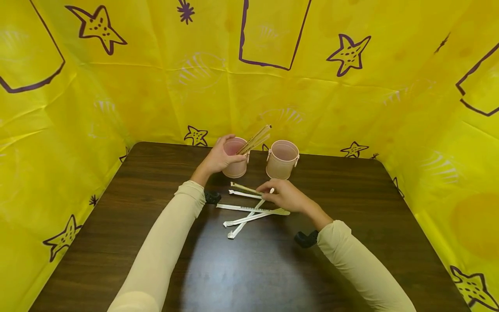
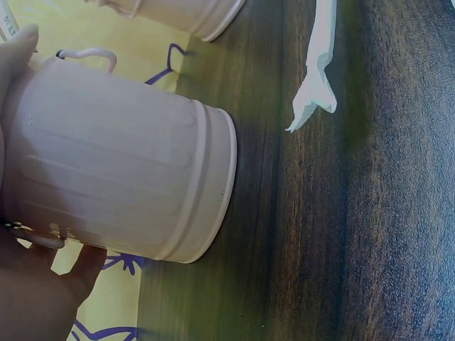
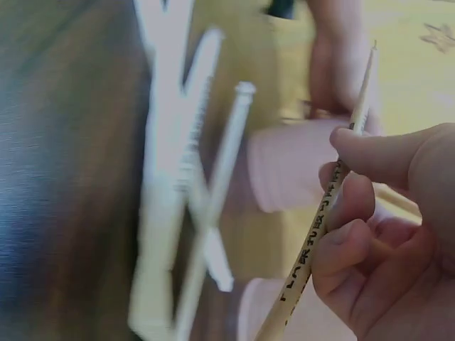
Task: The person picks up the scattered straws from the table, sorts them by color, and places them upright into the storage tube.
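Note:
My left hand (image 1: 222,158) grips the left pink bucket (image 1: 235,171) around its side; wrapped sticks (image 1: 255,141) lean out of its rim. In the left wrist view the bucket (image 2: 121,156) is tilted, fingers curved round its upper part. My right hand (image 1: 286,196) pinches a tan paper-wrapped stick (image 1: 245,189) with printed characters, between thumb and fingertips, over the pile. The right wrist view shows this stick (image 3: 313,238) held slantwise. Several white-wrapped sticks (image 1: 238,207) lie crossed on the table below.
A second pink bucket (image 1: 282,162) stands to the right of the gripped one, near the back edge of the dark wooden table (image 1: 156,173). Yellow patterned cloth (image 1: 156,99) hangs behind and at both sides. Black wrist straps are on both arms.

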Tool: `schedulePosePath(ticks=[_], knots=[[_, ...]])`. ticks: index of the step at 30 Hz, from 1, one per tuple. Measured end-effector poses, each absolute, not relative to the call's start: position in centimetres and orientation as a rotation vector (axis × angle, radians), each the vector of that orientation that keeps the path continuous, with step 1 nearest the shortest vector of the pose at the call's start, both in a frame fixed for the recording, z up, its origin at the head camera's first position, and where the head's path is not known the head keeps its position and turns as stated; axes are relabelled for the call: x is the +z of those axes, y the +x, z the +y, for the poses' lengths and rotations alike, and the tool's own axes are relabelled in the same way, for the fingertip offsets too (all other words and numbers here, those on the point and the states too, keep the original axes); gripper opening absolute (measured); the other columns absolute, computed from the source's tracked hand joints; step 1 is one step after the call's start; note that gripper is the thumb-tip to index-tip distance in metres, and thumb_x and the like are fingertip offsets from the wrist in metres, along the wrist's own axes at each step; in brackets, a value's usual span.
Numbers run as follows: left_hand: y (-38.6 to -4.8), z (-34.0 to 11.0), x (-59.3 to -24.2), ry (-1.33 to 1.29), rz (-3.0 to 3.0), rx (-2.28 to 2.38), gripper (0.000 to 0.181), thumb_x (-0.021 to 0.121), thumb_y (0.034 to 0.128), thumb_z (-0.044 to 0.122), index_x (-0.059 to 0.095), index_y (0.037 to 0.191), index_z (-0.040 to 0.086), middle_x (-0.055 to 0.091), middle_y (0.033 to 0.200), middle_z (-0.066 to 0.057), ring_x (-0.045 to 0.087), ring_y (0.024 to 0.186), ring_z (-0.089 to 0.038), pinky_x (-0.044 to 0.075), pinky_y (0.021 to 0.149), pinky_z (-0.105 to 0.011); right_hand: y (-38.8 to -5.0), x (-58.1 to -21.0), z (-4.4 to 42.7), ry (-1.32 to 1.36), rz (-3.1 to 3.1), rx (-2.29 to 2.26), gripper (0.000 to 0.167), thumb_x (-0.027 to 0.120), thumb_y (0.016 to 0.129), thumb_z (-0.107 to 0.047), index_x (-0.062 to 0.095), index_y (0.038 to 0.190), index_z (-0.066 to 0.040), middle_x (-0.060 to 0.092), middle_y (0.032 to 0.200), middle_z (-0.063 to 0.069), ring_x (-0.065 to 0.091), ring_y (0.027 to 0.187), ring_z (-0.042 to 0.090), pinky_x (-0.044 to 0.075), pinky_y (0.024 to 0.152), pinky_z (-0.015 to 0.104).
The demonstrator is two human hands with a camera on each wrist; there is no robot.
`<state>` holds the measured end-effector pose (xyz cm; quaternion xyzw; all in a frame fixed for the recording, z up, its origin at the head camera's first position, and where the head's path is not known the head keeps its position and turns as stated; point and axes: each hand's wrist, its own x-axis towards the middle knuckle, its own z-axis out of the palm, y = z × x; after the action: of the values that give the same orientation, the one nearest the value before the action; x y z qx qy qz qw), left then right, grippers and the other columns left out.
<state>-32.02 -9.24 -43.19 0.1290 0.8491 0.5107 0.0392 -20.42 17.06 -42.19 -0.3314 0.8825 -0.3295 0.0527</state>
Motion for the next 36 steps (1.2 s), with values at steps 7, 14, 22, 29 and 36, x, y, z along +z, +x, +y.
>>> schedulePosePath(ticks=[7, 14, 22, 29, 36], knots=[[-32.0, -9.2, -43.1, 0.391, 2.607, 1.568, 0.096, 0.088, 0.0802, 0.037, 0.034, 0.156, 0.014, 0.035, 0.156, -0.018, 0.042, 0.141, -0.037, 0.034, 0.119, -0.055, -21.2, -39.6, 18.3, -0.708, 2.699, -1.285, 0.019, 0.071, 0.097, -0.019, 0.074, 0.114, -0.012, 0.074, 0.103, 0.008, 0.066, 0.077, 0.019, 0.054, 0.066, 0.028], [-32.0, -9.2, -43.0, 0.386, 2.592, 1.598, 0.096, 0.088, 0.0797, 0.035, 0.034, 0.156, 0.013, 0.035, 0.156, -0.018, 0.042, 0.141, -0.037, 0.033, 0.120, -0.053, -21.7, -37.7, 18.6, -0.461, 2.598, -1.665, 0.023, 0.072, 0.096, -0.019, 0.065, 0.111, -0.004, 0.064, 0.097, 0.007, 0.056, 0.059, 0.012, 0.049, 0.056, 0.026], [-31.9, -9.2, -42.8, 0.378, 2.583, 1.586, 0.096, 0.088, 0.0799, 0.036, 0.034, 0.156, 0.015, 0.034, 0.157, -0.017, 0.041, 0.142, -0.037, 0.033, 0.120, -0.054, -22.4, -36.9, 18.3, -0.379, 2.459, -2.100, 0.020, 0.073, 0.096, -0.016, 0.057, 0.101, -0.005, 0.057, 0.071, -0.005, 0.040, 0.048, 0.007, 0.035, 0.047, 0.023], [-32.1, -9.2, -42.9, 0.374, 2.583, 1.593, 0.096, 0.088, 0.0803, 0.035, 0.034, 0.157, 0.015, 0.034, 0.157, -0.017, 0.041, 0.142, -0.036, 0.033, 0.120, -0.054, -23.5, -36.1, 16.8, -0.187, 2.326, -2.507, 0.015, 0.076, 0.093, -0.014, 0.064, 0.102, -0.017, 0.068, 0.087, -0.009, 0.043, 0.047, 0.004, 0.038, 0.046, 0.018], [-32.1, -9.2, -43.0, 0.382, 2.583, 1.585, 0.096, 0.088, 0.0799, 0.038, 0.034, 0.157, 0.016, 0.034, 0.157, -0.016, 0.042, 0.141, -0.036, 0.034, 0.120, -0.053, -24.3, -36.4, 15.4, -0.185, 2.191, -2.733, 0.016, 0.074, 0.093, -0.004, 0.064, 0.099, -0.016, 0.070, 0.087, -0.008, 0.042, 0.043, 0.003, 0.036, 0.043, 0.016]])
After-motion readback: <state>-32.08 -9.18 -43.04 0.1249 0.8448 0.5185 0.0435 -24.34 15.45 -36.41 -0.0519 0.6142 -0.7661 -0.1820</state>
